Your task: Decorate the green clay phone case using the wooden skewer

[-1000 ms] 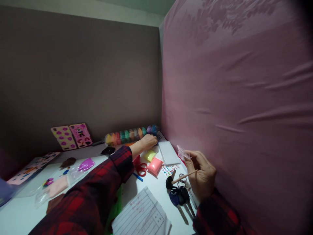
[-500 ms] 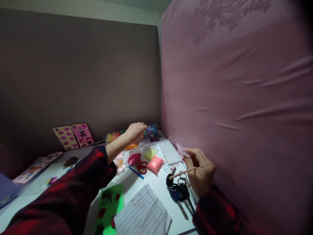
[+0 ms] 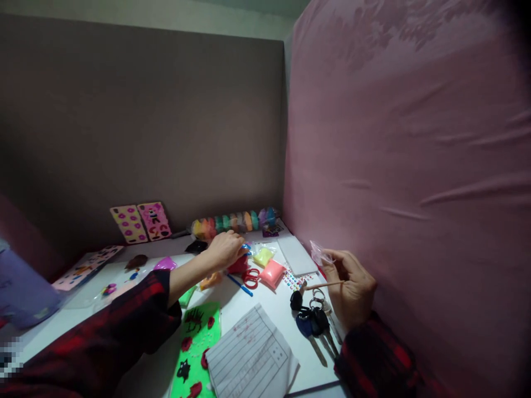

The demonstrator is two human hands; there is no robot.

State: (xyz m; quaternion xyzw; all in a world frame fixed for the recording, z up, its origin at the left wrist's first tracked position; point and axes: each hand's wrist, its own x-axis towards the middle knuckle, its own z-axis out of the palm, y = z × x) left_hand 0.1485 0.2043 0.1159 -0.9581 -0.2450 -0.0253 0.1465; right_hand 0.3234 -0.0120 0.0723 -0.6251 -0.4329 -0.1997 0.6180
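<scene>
Two hands are working above the white worktop (image 3: 238,310), and the left hand (image 3: 226,250) is showing the main change: it is no longer covering the middle of the far roll of coloured packs (image 3: 226,222) but is hanging lower and nearer, beside the red packet (image 3: 238,266). Its fingers are curling in next to a small blue thing (image 3: 248,249); whether they are pinching it or only passing over it, I cannot tell. This shift is probably moving the work from the roll to the loose packets, where the yellow packet (image 3: 263,256) and the coral packet (image 3: 272,274) are lying just to the right. Meanwhile the right hand (image 3: 352,279) is staying in much the same place, gripping a clear plastic wrapper (image 3: 319,253) between thumb and fingers and also keeping hold of a thin wooden stick (image 3: 326,284), which is now lying flatter above the bunch of keys (image 3: 319,321). Compared with the earlier frames, the roll is showing along its whole length again, the left sleeve (image 3: 149,312) is exposing more of the near green panel (image 3: 197,348) beside the lined paper (image 3: 251,354), and the purple tub (image 3: 25,287) is filling more of the left edge.
</scene>
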